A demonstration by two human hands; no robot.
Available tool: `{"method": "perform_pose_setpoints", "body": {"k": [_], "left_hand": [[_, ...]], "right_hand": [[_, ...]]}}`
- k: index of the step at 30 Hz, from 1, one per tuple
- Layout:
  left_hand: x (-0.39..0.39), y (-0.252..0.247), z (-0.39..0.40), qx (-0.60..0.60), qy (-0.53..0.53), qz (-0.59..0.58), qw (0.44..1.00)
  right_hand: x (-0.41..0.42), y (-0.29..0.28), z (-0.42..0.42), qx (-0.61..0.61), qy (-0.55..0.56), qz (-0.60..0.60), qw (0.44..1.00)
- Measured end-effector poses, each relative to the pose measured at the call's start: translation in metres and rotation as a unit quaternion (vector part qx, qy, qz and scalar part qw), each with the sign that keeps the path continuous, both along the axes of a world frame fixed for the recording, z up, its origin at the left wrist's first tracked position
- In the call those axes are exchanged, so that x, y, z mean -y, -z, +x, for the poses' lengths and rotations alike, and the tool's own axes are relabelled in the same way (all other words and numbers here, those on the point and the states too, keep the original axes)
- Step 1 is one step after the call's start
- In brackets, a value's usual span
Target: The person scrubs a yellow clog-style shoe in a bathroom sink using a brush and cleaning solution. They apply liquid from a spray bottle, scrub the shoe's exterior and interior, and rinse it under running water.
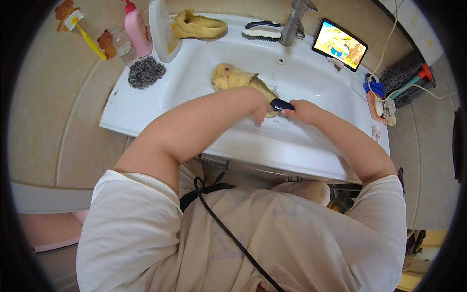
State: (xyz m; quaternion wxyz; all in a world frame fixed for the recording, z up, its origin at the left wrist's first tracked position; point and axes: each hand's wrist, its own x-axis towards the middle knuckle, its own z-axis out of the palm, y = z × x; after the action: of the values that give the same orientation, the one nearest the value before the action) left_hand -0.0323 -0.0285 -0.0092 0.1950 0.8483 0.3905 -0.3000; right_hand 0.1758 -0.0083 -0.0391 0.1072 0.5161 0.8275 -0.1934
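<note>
A yellow shoe [230, 77] lies in the white sink basin [197, 54], its toe pointing to the back left. My left hand [259, 109] is at the shoe's opening and grips it, though most of the fingers are hidden behind the wrist. In my right hand [301, 110] is the dark handle of a tool [281, 105], probably a brush; its working end is out of sight against the shoe. The matching yellow shoe [204, 28] rests on the sink's back rim.
A scrub brush [262, 31] lies beside the metal faucet [293, 25]. At the left stand a pink pump bottle [138, 29], a white jug [162, 33] and a steel-wool pad [146, 72]. A lit tablet [339, 43] leans at the back right, near an orange tray [375, 107].
</note>
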Motion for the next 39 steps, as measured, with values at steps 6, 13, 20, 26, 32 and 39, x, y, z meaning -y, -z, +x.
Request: {"method": "perform_pose_setpoints", "body": {"k": [6,13,20,26,32,39], "left_hand": [[-0.003,0.005,0.004,-0.013,0.004,0.013,1.000],[-0.001,0.002,0.004,-0.012,-0.002,-0.003,1.000],[0.000,-0.003,0.001,-0.011,0.000,-0.006,1.000],[-0.002,0.004,-0.002,-0.005,0.011,0.017,1.000],[0.006,-0.013,0.003,-0.032,0.023,0.010,0.999],[-0.005,0.004,0.002,-0.028,-0.010,-0.022,0.999]], "right_hand": [[-0.020,-0.008,-0.022,0.026,-0.016,0.092,0.995],[0.017,-0.012,-0.007,-0.003,0.087,-0.094,0.992],[0.000,-0.013,-0.026,0.056,-0.018,0.135,0.989],[-0.024,-0.029,-0.072,0.079,-0.116,0.216,0.966],[-0.042,-0.012,-0.090,0.032,-0.104,0.231,0.967],[-0.016,-0.035,-0.042,0.134,-0.106,0.104,0.980]]}}
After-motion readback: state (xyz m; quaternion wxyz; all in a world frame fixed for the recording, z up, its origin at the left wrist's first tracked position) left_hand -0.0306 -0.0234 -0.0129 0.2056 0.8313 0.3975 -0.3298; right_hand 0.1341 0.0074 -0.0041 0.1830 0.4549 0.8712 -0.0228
